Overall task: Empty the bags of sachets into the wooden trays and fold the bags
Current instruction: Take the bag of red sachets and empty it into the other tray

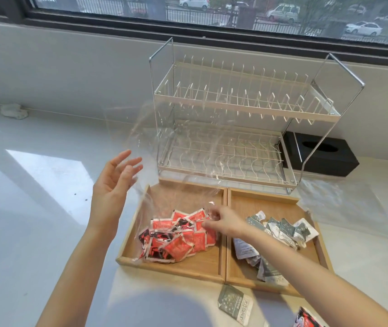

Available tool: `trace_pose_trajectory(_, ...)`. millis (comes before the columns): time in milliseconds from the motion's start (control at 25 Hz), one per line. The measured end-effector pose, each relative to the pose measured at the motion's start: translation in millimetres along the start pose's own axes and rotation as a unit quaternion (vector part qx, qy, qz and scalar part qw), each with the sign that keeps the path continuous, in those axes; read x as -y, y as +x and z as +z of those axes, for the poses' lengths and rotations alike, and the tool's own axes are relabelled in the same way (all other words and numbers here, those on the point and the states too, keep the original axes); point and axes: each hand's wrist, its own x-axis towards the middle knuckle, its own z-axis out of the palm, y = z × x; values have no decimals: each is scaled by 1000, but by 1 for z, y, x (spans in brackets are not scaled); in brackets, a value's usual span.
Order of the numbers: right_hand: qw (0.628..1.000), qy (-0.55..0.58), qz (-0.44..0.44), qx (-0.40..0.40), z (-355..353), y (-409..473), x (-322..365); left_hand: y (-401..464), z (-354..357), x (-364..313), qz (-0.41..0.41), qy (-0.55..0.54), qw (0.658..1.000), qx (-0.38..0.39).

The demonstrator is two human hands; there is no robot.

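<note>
Left wooden tray (129, 234): below and between the two hands. Holds a heap of red sachets (176, 237), already tipped out.

Clear plastic bag (164, 161): raised above the left tray, apparently empty, its lower edge draping over the red heap. Not yet folded.

Right hand (223, 223): over the inner edge of the left tray, fingertips closed in a pinch on the bag's film.

Left hand (115, 182): up and to the left of the tray, fingers spread, palm turned toward the bag; whether it touches the film cannot be told.

Right wooden tray (266, 200): under the right forearm. Holds grey-green sachets (280, 232), emptied.

Second clear bag (344, 208): lying flat on the counter beyond the right tray, well apart from both hands; appears unfolded.

Strays: one grey-green sachet (235, 305) and one red sachet (306, 318) on the counter, near the right forearm, outside the trays.

Judged status: emptying largely done; strays and both folds remain.
</note>
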Motion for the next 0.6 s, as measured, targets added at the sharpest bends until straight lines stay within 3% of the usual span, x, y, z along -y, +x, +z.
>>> trace_pose_trajectory(160,999,37,-4,-1,3,2,-8,-12,5,32,-134,119,981,80)
trace_pose_trajectory(280,997,-11,-45,-59,6,-2,-8,-30,2,54,-208,205,945,150)
trace_pose_trajectory(360,994,-70,-63,-57,9,-4,-12,-41,-6,63,-220,264,920,190)
trace_pose_trajectory(480,981,-187,-60,1,11,-9,-22,-55,-12,78,-147,441,860,212)
trace_pose_trajectory(600,971,-229,-66,-1,12,-12,-23,-57,-10,82,-173,432,870,165)
